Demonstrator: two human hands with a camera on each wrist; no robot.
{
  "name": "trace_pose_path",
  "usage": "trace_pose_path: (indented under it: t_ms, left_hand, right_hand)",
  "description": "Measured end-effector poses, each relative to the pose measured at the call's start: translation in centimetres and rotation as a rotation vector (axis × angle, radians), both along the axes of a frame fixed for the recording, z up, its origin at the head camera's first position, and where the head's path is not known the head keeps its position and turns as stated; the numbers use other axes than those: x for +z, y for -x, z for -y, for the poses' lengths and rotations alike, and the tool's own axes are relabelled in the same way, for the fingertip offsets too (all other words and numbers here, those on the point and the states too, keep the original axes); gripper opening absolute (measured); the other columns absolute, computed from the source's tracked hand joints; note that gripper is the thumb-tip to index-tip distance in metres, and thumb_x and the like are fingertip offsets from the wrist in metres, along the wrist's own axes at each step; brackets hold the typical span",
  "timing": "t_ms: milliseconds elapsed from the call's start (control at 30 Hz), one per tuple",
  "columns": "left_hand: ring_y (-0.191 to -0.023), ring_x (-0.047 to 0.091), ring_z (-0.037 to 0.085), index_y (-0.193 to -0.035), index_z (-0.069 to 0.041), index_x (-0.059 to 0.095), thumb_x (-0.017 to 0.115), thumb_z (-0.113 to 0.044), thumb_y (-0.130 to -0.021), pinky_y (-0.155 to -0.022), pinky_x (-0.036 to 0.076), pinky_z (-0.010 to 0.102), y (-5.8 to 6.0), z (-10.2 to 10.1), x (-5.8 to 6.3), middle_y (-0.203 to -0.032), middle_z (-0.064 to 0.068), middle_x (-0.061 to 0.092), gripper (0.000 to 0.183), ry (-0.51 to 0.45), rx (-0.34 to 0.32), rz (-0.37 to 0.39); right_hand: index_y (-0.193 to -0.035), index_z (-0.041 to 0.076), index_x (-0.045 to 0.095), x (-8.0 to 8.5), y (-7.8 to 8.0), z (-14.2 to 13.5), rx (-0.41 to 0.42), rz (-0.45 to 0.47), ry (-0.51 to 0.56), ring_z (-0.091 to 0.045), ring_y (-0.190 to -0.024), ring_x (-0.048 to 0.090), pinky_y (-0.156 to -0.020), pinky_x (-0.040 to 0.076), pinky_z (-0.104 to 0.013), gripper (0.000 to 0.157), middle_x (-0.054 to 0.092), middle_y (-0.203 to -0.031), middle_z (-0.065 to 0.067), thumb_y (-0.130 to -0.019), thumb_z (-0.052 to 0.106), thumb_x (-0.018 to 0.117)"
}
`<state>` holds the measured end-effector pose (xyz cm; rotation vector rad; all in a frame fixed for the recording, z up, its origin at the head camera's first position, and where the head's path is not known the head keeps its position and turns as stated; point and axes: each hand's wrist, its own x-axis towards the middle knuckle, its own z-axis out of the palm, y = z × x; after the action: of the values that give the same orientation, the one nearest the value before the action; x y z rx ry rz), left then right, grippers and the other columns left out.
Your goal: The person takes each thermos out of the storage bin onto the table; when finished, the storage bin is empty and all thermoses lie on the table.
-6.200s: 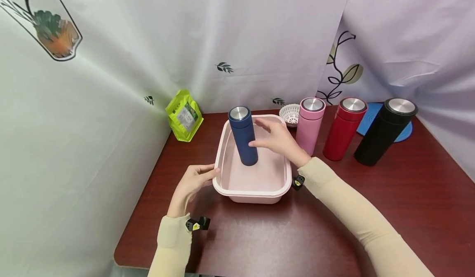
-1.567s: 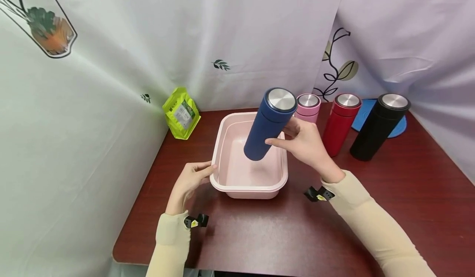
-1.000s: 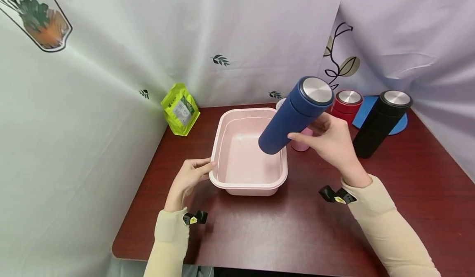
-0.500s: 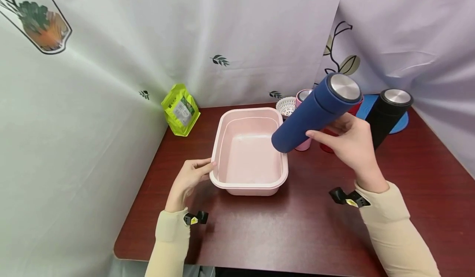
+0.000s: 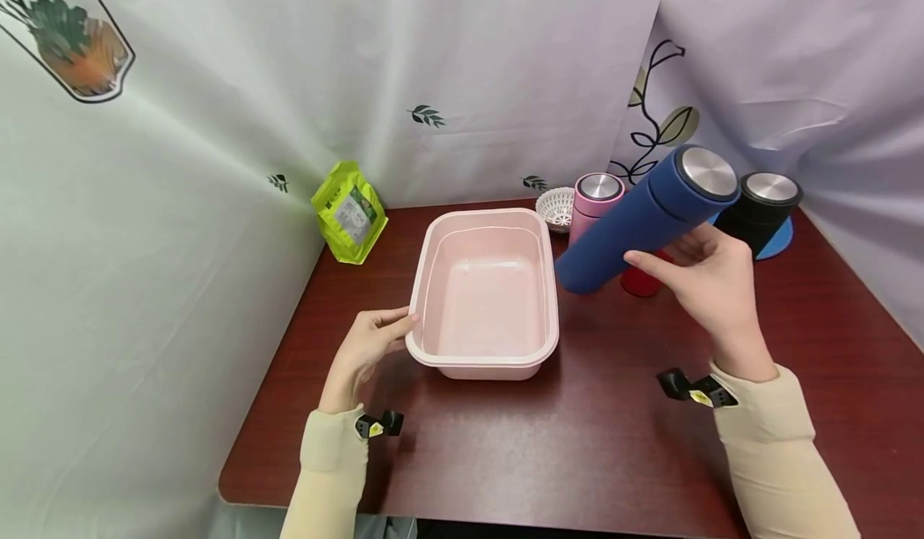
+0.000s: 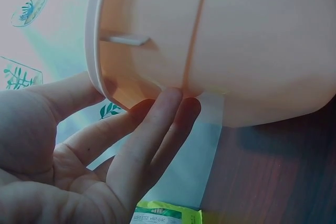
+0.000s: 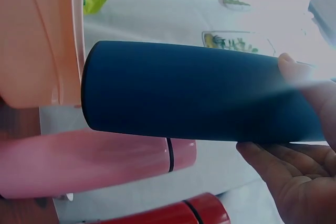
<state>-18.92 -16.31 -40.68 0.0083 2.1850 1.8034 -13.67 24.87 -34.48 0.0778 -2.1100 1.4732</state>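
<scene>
My right hand [image 5: 711,282] grips a dark blue thermos bottle [image 5: 628,230] with a silver-topped lid. The bottle leans, its lid up to the right and its base just right of the basin's rim. In the right wrist view, thumb and fingers lie on opposite sides of the blue bottle [image 7: 184,93]. The left hand [image 5: 368,354] pinches the left rim of a pale pink plastic basin [image 5: 554,322], which holds nothing. From the left wrist view, the thumb is at the rim and the fingers touch the basin's outer wall [image 6: 252,45].
Behind the blue bottle stand a pink thermos [image 5: 599,190], a red thermos [image 5: 641,284] mostly hidden, and a black thermos [image 5: 761,206]. A blue mat [image 5: 780,242] lies behind the black one. A white woven basket [image 5: 556,206] and a green pouch [image 5: 351,214] stand by the back wall.
The blue thermos, first upright in the basin, has been taken hold of by the right hand, lifted out, tilted and carried rightward past the rim. The left hand stays on the basin.
</scene>
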Motion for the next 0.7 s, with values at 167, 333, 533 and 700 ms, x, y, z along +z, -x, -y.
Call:
trace_pose_path:
  t_ms: [167, 333, 533, 700]
  left_hand:
    - [-0.094, 0.069, 0.015, -0.132, 0.009, 0.055, 0.063, -0.011, -0.095, -0.093, 0.055, 0.044, 0.0, 0.0, 0.0, -0.132, 0.029, 0.056, 0.043, 0.005, -0.001, -0.002]
    - [-0.094, 0.069, 0.014, -0.132, 0.010, 0.054, 0.063, -0.011, -0.095, -0.092, 0.056, 0.042, 0.1, 0.1, 0.0, -0.132, 0.030, 0.056, 0.044, 0.002, -0.001, -0.005]
    - [-0.095, 0.069, 0.016, -0.132, 0.012, 0.052, 0.063, -0.012, -0.095, -0.090, 0.057, 0.040, 0.1, 0.1, -0.1, -0.132, 0.032, 0.055, 0.046, 0.003, -0.011, -0.019]
    - [-0.095, 0.069, 0.016, -0.132, 0.011, 0.054, 0.063, -0.012, -0.095, -0.090, 0.056, 0.041, 0.1, 0.1, -0.1, -0.132, 0.031, 0.056, 0.044, 0.017, -0.006, -0.024]
  right_hand:
    - [-0.126, 0.012, 0.067, -0.3, -0.3, -0.7, -0.034, 0.015, -0.010, 0.001, -0.091, 0.069, -0.081, 0.053, -0.010, 0.057, 0.072, -0.107, 0.013, -0.073, 0.005, 0.085]
    - [-0.130, 0.017, 0.064, -0.7, -0.5, -1.5, -0.058, 0.041, -0.036, 0.004, -0.091, 0.068, -0.080, 0.052, -0.009, 0.060, 0.071, -0.112, 0.011, -0.074, 0.008, 0.085]
    - [-0.131, 0.015, 0.063, -1.7, -1.0, -2.4, -0.084, 0.085, -0.036, 0.007, -0.088, 0.067, -0.079, 0.051, -0.007, 0.062, 0.069, -0.107, 0.019, -0.074, 0.009, 0.086]
    - [-0.130, 0.013, 0.064, -2.5, -1.4, -2.9, -0.126, 0.125, -0.037, 0.009, -0.086, 0.066, -0.079, 0.051, -0.006, 0.061, 0.067, -0.102, 0.023, -0.073, 0.012, 0.087]
